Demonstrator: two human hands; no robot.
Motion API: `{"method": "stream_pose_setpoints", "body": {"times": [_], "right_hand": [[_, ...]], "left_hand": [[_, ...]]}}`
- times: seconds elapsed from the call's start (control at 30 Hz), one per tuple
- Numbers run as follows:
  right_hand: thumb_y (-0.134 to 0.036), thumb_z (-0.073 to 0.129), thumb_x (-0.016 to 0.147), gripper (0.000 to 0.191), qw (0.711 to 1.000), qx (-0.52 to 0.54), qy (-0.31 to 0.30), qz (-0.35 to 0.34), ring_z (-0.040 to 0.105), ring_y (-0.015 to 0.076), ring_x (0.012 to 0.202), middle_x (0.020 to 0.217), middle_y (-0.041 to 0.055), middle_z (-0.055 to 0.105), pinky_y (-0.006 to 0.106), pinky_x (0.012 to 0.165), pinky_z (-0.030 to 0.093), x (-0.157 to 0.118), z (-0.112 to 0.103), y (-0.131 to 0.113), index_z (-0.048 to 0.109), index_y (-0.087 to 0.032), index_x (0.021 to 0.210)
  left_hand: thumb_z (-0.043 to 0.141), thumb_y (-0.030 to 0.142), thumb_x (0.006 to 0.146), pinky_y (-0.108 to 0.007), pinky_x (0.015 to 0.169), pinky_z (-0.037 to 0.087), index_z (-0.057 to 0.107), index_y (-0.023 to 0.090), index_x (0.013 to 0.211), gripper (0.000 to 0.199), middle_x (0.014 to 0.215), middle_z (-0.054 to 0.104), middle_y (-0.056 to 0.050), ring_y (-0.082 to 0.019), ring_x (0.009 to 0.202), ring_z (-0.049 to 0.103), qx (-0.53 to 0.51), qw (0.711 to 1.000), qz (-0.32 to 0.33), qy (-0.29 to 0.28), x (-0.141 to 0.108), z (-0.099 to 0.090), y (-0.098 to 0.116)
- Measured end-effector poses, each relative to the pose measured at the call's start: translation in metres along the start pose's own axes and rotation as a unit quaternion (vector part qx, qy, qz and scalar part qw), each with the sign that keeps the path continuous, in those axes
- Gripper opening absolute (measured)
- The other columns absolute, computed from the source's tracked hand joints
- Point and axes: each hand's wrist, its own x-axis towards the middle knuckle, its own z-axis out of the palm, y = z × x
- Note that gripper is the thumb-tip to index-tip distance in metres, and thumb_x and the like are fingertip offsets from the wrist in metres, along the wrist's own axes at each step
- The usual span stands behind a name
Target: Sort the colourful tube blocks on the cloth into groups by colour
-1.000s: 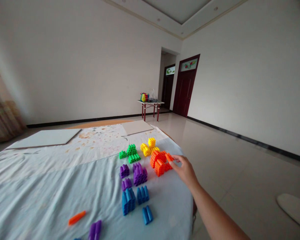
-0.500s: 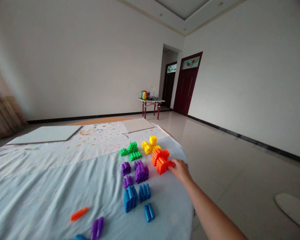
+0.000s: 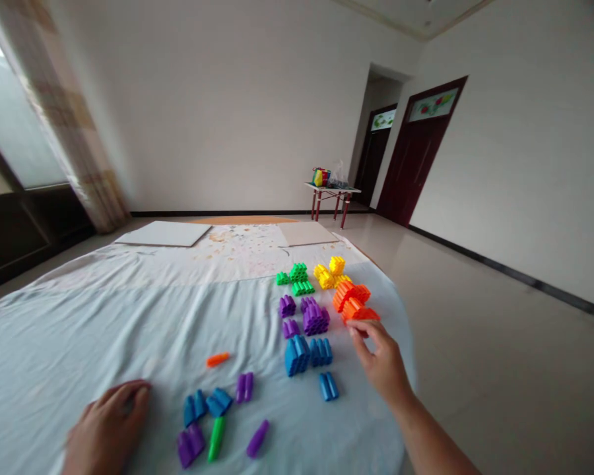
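Note:
My right hand (image 3: 381, 359) is just in front of the orange plastic pieces (image 3: 352, 302), its thumb and forefinger slightly apart with nothing visible between them. At the lower left, my left hand (image 3: 109, 422) rests on the cloth, fingers loosely bent and holding nothing I can see. Beside it lie blue pieces (image 3: 195, 408), a purple pair (image 3: 191, 444) and a green piece (image 3: 216, 438). A single orange piece (image 3: 218, 359), another purple pair (image 3: 245, 387) and a single purple piece (image 3: 258, 438) lie between the hands.
Stacked clusters in green (image 3: 298, 272), yellow (image 3: 324, 276), purple (image 3: 315, 318) and blue (image 3: 297, 356) stand on the cloth-covered table (image 3: 143, 330). Two flat boards (image 3: 165, 233) lie at its far side. A small table (image 3: 332, 188) with bags stands near the doors.
My right hand has let go of an orange piece at the orange cluster and drawn back slightly. My left hand has come into view. The view has turned left and down.

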Motion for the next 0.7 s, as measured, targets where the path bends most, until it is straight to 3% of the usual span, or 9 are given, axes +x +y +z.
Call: {"method": "stream_pose_setpoints", "body": {"times": [0.13,0.27,0.47,0.7], "right_hand": [[-0.018,0.052,0.090,0.014,0.982,0.106,-0.144,-0.053,0.061,0.0158,0.084,0.087,0.0032,0.068,0.028,0.080,0.049,-0.017,0.042,-0.069,0.064,-0.021,0.096],[-0.014,0.056,0.087,0.015,0.952,0.136,-0.267,-0.070,0.060,0.0163,0.089,0.090,0.0033,0.068,0.029,0.084,0.048,-0.026,0.088,-0.107,0.066,-0.019,0.097],[-0.012,0.063,0.080,0.024,0.933,0.062,-0.351,-0.058,0.057,0.0199,0.099,0.099,0.0058,0.067,0.033,0.091,0.044,-0.034,0.126,-0.115,0.068,-0.018,0.103],[-0.011,0.055,0.084,0.033,0.940,0.007,-0.334,-0.069,0.052,0.0192,0.108,0.112,0.0038,0.065,0.032,0.095,0.040,-0.024,0.158,-0.110,0.064,-0.023,0.114]], "left_hand": [[0.036,0.044,0.082,-0.040,0.090,0.044,0.070,0.024,0.093,0.041,0.110,0.068,-0.006,-0.028,0.101,0.059,-0.009,1.000,-0.004,-0.020,-0.008,-0.008,0.003],[0.035,0.042,0.083,-0.036,0.091,0.043,0.069,0.024,0.092,0.039,0.109,0.069,-0.005,-0.025,0.103,0.058,-0.021,1.000,0.000,-0.006,-0.013,-0.013,0.013],[0.034,0.039,0.084,-0.035,0.090,0.043,0.068,0.025,0.092,0.038,0.110,0.068,-0.004,-0.024,0.104,0.058,-0.017,1.000,-0.012,-0.012,-0.018,-0.020,0.022],[0.033,0.038,0.085,-0.038,0.089,0.041,0.068,0.025,0.091,0.038,0.110,0.068,-0.004,-0.026,0.104,0.056,-0.025,0.999,-0.017,-0.013,-0.019,-0.019,0.024]]}}
